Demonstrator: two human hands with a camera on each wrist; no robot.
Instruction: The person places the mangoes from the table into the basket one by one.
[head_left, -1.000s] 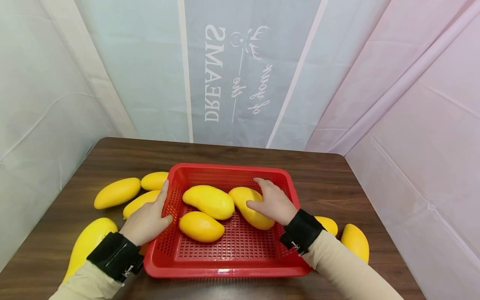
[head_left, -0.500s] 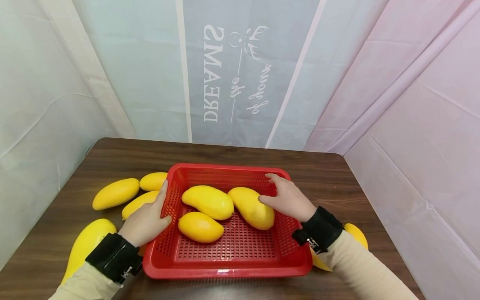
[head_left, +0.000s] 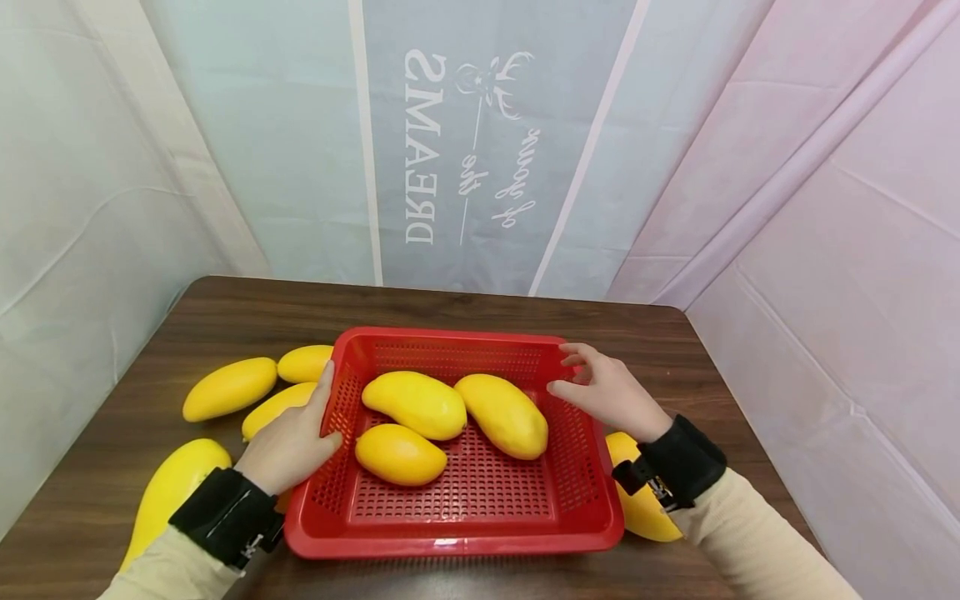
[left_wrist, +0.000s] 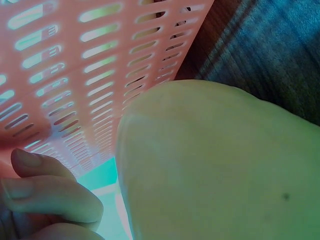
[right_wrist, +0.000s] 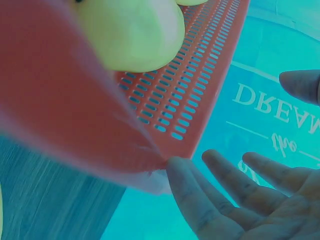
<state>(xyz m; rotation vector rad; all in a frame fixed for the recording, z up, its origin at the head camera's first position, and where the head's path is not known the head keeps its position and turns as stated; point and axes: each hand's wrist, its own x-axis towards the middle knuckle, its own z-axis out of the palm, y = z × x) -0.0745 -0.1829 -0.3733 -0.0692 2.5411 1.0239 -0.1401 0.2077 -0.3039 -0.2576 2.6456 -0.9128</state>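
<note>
Basket (head_left: 453, 543), lower centre — left hand (head_left: 288, 443) gripping, right hand (head_left: 617, 395) loosely spread — one-sided tug could roll its mangoes (head_left: 505, 417).

The left forearm (head_left: 176, 568) reaches in from the near left, the right forearm (head_left: 761, 533) from the near right. The left hand (head_left: 291, 440) extends its index finger (head_left: 322, 390) toward the far side, thumb pointing right, other fingers (left_wrist: 55, 192) bent; the right hand (head_left: 618, 392) spreads its fingers loosely, thumb stretched leftward.
</note>
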